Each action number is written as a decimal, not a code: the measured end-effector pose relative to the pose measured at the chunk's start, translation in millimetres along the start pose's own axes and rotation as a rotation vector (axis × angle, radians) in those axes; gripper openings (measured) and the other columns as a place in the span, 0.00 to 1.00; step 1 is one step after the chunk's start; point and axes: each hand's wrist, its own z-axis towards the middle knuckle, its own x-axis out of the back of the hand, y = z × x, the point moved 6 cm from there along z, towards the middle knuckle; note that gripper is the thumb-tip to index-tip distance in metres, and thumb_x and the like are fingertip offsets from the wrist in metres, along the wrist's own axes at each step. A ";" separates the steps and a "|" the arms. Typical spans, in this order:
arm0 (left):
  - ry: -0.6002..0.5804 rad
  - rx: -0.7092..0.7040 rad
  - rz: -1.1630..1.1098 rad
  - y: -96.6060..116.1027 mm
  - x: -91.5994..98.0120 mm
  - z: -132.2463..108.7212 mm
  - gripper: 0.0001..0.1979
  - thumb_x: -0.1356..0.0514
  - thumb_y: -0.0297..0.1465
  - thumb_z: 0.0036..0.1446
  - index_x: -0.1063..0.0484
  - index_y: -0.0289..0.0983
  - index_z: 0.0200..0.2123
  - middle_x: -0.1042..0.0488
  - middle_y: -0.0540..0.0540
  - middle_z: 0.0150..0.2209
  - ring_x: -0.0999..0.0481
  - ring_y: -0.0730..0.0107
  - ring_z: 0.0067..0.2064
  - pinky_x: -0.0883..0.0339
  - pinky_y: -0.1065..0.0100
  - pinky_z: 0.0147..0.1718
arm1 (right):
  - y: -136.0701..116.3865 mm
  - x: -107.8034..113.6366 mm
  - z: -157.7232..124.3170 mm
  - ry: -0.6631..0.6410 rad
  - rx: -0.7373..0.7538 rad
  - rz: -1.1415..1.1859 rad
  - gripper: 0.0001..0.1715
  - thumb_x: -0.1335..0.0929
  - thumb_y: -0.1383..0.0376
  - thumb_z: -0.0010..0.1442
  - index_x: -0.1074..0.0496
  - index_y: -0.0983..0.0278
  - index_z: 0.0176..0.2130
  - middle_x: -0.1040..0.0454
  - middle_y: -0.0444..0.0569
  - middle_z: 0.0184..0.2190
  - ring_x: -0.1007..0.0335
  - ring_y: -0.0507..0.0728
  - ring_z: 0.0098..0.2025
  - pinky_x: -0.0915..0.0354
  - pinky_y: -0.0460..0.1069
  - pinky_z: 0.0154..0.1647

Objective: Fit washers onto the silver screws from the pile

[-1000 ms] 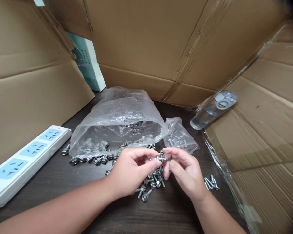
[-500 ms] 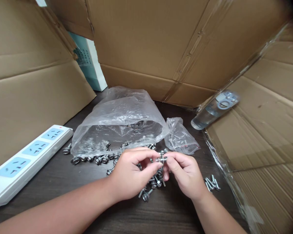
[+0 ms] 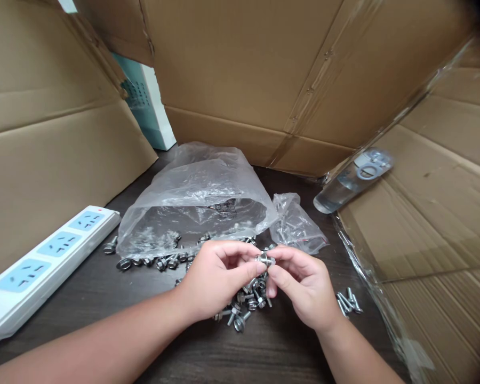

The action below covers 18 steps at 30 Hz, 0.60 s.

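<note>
steel washer screw (image 3: 265, 260) pinched between fingertips of left hand (image 3: 218, 280) and right hand (image 3: 304, 285), loose screw pile (image 3: 250, 301) just below, plastic bag (image 3: 192, 186) farther off

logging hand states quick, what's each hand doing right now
Left hand: closed, fingers pinching a steel bolt with washers.
Right hand: closed, fingers pinching the same bolt from the other side.

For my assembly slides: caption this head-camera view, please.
Left hand and right hand pinch a steel screw with washers above a pile of screws.
</note>
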 end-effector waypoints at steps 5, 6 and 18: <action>0.035 -0.270 0.371 16.8 0.6 -6.8 0.05 0.35 0.30 0.53 0.21 0.33 0.32 0.24 0.46 0.25 0.29 0.73 0.26 0.33 0.72 0.26 | -1.7 0.0 1.8 -0.029 -0.002 -0.060 0.08 0.33 0.63 0.64 0.26 0.65 0.40 0.30 0.44 0.25 0.31 0.50 0.21 0.33 0.47 0.26; 0.016 -0.329 0.431 20.2 -1.6 -8.8 0.05 0.36 0.29 0.55 0.21 0.34 0.32 0.25 0.46 0.25 0.29 0.73 0.26 0.34 0.72 0.27 | -2.0 -0.2 1.9 -0.041 0.003 -0.073 0.09 0.33 0.63 0.65 0.26 0.65 0.39 0.30 0.44 0.24 0.31 0.50 0.21 0.33 0.47 0.26; -0.003 -0.078 0.134 3.4 -0.3 -1.9 0.06 0.33 0.30 0.50 0.22 0.34 0.32 0.24 0.48 0.27 0.30 0.76 0.26 0.34 0.74 0.27 | -2.9 3.1 -2.2 -0.035 0.057 -0.042 0.11 0.32 0.61 0.65 0.28 0.61 0.47 0.29 0.45 0.29 0.31 0.49 0.25 0.32 0.45 0.27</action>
